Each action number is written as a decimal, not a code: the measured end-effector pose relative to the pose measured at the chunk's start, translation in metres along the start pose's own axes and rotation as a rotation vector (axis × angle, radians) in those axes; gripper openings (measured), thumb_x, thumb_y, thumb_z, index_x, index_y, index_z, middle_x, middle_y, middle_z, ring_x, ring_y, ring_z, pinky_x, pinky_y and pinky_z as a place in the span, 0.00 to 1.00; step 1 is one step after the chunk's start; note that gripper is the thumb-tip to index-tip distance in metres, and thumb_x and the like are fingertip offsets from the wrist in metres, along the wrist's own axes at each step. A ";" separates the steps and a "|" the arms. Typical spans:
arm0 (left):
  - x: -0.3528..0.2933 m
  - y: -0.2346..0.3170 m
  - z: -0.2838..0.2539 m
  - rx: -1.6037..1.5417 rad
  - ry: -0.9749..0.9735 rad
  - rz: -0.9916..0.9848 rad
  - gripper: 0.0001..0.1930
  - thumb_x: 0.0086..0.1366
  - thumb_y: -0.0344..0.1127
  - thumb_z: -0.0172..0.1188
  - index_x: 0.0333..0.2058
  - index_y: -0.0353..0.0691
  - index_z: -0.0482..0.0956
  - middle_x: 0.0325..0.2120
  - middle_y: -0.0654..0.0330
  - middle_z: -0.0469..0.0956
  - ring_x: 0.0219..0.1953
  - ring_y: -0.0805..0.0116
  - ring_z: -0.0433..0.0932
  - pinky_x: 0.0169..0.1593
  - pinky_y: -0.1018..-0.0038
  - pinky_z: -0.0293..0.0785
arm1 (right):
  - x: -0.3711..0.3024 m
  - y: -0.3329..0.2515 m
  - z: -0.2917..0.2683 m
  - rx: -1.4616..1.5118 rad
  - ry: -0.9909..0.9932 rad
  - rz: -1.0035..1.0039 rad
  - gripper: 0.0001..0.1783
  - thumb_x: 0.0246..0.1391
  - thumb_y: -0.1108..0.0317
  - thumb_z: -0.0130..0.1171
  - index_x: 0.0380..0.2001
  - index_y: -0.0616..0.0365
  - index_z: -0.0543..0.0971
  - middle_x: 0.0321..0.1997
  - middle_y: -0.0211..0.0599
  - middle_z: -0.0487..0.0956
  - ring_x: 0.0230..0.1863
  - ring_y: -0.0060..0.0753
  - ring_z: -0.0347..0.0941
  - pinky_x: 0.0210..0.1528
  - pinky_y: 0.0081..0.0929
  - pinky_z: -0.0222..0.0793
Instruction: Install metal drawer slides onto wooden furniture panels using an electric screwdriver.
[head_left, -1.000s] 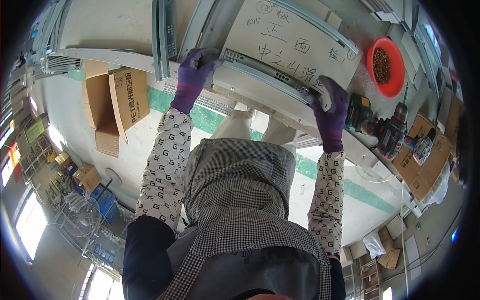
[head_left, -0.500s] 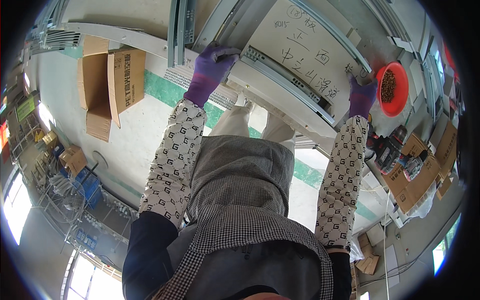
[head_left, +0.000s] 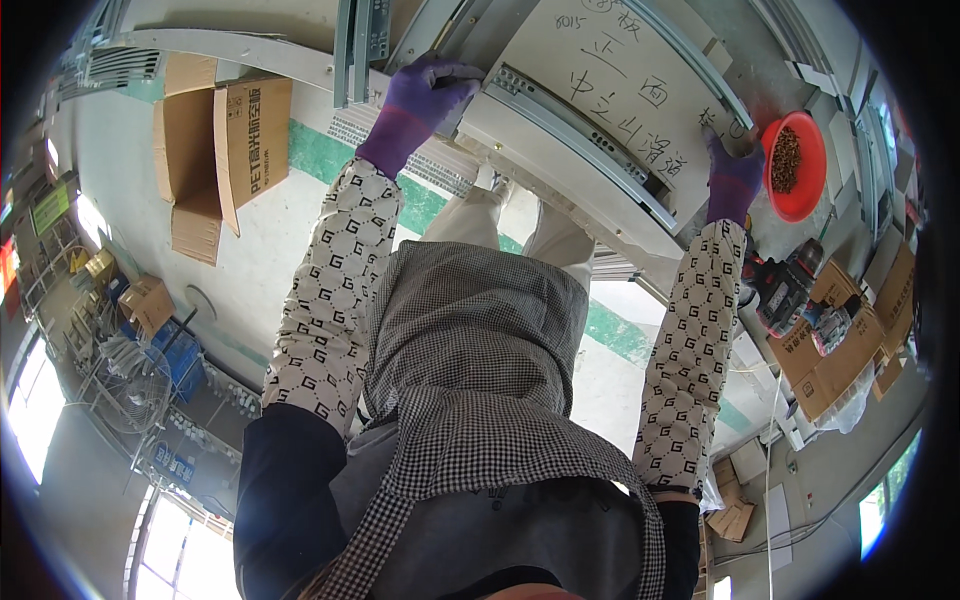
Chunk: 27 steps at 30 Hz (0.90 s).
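A pale panel (head_left: 560,45) with dark handwriting lies before me. A metal drawer slide (head_left: 580,140) runs along its near side and another slide (head_left: 690,60) along its far side. My left hand (head_left: 420,105), in a purple glove, is at the panel's left end, its fingers bent round the edge beside the near slide. At the right end, my right hand (head_left: 735,178), gloved alike, has thumb and fingers curved round the edge. Its fingertips are partly hard to make out against the panel.
A red bowl (head_left: 814,180) of small screws stands just right of my right hand. Below it lies a cordless drill (head_left: 785,290) near cardboard (head_left: 800,375). More metal slides (head_left: 360,50) stand upright at the far left. An open cardboard box (head_left: 250,140) is left of the work surface.
The view has shifted, so the panel and bowl sit a little higher in the picture. My left hand is slightly farther left against the panel's end; my right hand stays by the right end.
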<state>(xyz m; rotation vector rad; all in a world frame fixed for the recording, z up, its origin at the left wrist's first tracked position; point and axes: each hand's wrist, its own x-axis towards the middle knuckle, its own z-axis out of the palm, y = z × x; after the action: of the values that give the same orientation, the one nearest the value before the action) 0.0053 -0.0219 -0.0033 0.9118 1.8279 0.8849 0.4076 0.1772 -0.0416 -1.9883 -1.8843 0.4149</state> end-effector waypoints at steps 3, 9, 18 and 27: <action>0.000 -0.005 -0.001 0.035 0.002 0.111 0.10 0.60 0.33 0.67 0.40 0.40 0.85 0.33 0.60 0.85 0.34 0.74 0.82 0.43 0.78 0.78 | 0.001 0.000 -0.001 -0.024 0.015 -0.039 0.48 0.35 0.49 0.80 0.55 0.69 0.72 0.48 0.48 0.79 0.38 0.36 0.79 0.40 0.30 0.74; 0.003 0.000 -0.005 0.065 -0.044 0.104 0.10 0.59 0.33 0.69 0.40 0.39 0.85 0.35 0.57 0.85 0.37 0.71 0.83 0.45 0.76 0.79 | 0.004 0.007 -0.003 -0.040 -0.016 -0.071 0.41 0.38 0.49 0.79 0.49 0.68 0.77 0.40 0.43 0.82 0.35 0.36 0.79 0.38 0.31 0.74; 0.017 -0.019 -0.016 0.161 -0.063 0.164 0.10 0.60 0.33 0.69 0.40 0.40 0.85 0.36 0.61 0.84 0.38 0.73 0.83 0.45 0.77 0.79 | 0.001 -0.014 -0.013 0.080 -0.175 -0.002 0.44 0.36 0.50 0.80 0.51 0.70 0.75 0.46 0.46 0.82 0.44 0.39 0.79 0.51 0.31 0.73; 0.024 0.017 -0.012 0.127 0.030 0.278 0.08 0.59 0.33 0.66 0.35 0.35 0.85 0.33 0.52 0.79 0.34 0.56 0.80 0.40 0.67 0.75 | -0.002 -0.025 -0.014 0.006 -0.131 0.037 0.48 0.36 0.48 0.80 0.54 0.71 0.73 0.51 0.45 0.79 0.47 0.36 0.78 0.51 0.28 0.74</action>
<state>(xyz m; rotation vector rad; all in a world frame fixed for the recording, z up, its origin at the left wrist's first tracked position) -0.0102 0.0045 0.0056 1.2615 1.8262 0.9637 0.3915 0.1751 -0.0179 -2.0398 -1.9225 0.5733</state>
